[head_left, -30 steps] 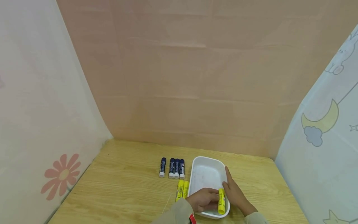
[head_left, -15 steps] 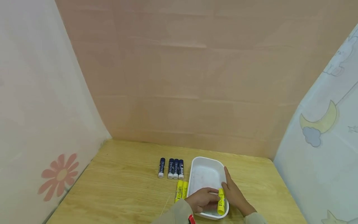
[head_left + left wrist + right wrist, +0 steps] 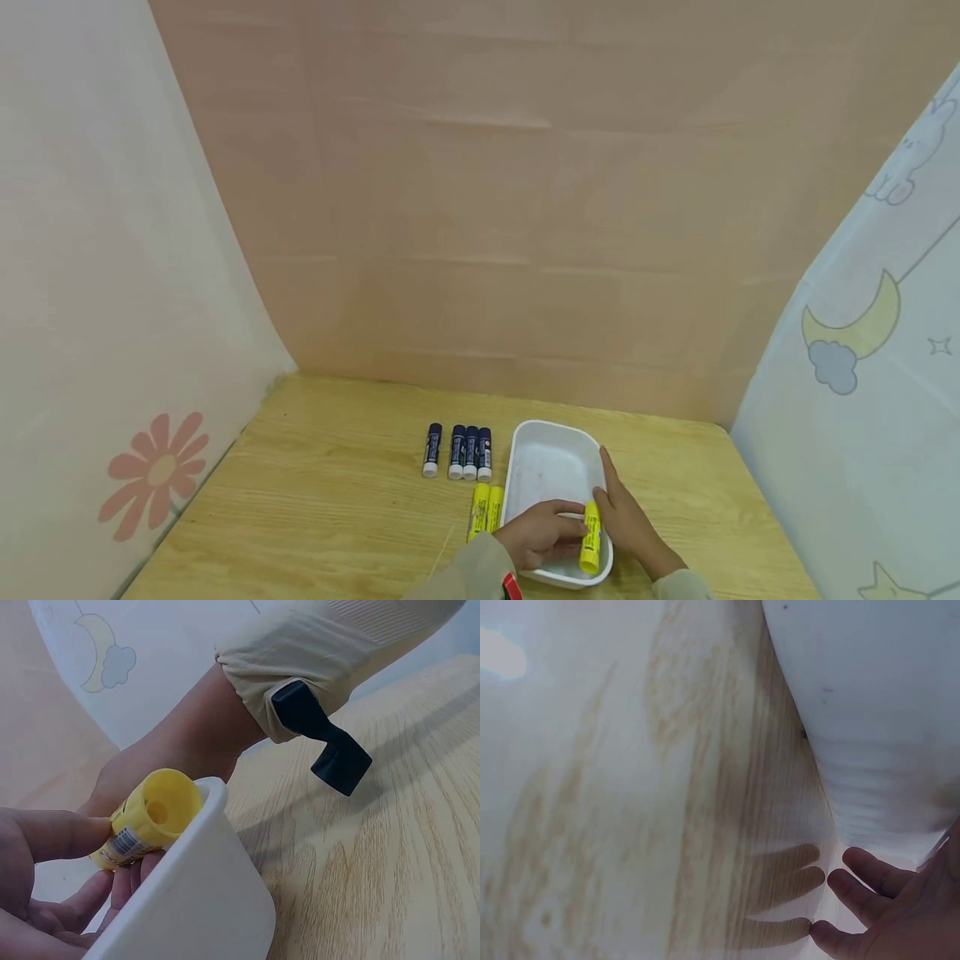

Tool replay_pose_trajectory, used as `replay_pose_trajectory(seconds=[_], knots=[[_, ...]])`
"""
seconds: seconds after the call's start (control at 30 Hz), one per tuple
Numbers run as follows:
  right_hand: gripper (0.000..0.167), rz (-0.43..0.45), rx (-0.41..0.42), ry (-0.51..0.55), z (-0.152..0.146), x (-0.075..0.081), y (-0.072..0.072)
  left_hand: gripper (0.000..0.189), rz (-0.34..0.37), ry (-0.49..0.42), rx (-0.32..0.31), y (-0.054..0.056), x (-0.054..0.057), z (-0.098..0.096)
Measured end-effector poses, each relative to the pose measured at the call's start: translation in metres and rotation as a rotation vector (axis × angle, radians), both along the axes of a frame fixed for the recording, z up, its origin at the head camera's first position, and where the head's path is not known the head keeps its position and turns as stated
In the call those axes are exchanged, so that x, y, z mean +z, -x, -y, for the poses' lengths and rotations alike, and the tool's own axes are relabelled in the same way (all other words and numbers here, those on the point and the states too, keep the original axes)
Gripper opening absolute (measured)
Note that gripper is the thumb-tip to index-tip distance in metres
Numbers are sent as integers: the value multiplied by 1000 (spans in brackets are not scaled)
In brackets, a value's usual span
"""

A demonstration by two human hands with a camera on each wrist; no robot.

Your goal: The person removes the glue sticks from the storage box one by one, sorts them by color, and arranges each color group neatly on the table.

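My left hand [image 3: 546,533] reaches over the white tray [image 3: 525,427] and holds a yellow glue stick [image 3: 591,537] between thumb and fingers. The glue stick is at the tray's near right side, close to the rim. In the left wrist view, its hollow round end [image 3: 160,810] faces the camera and a barcode shows on its side. My right hand [image 3: 630,521] holds the tray's right wall, thumb at the rim and fingers along the outside. Its fingertips [image 3: 853,889] show beside the tray in the right wrist view.
Two yellow glue sticks [image 3: 478,510] lie against the tray's left side, partly hidden by the left sleeve. Behind them, several dark blue tubes with white ends [image 3: 470,452] lie on the wooden table [image 3: 337,492]. Cloth walls [image 3: 450,208] enclose the back and sides.
Both hands stay almost in place. The glue stick shifts very slightly upward relative to the tray, and the head view drifts a little.
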State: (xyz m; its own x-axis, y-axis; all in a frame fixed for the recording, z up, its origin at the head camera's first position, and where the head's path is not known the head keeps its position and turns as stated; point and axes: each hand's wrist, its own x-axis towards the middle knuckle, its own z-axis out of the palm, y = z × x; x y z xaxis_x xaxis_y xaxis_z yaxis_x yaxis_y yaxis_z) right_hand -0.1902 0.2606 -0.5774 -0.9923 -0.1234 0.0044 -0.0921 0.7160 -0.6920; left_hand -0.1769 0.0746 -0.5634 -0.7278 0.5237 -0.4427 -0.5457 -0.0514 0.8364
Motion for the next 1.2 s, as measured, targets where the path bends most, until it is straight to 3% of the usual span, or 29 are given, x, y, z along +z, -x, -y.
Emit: replay_pose_trajectory(seconds=[0.33,0.87,1.2], knots=[[69,52,-6,8,1,5,2,34,23,-7,14,3,1,0],[67,44,-17,13,2,8,0,31,71,0,47,4,3,-1],[65,59,-22,24,1,2,-2,32,180,-79,9,4,5,4]])
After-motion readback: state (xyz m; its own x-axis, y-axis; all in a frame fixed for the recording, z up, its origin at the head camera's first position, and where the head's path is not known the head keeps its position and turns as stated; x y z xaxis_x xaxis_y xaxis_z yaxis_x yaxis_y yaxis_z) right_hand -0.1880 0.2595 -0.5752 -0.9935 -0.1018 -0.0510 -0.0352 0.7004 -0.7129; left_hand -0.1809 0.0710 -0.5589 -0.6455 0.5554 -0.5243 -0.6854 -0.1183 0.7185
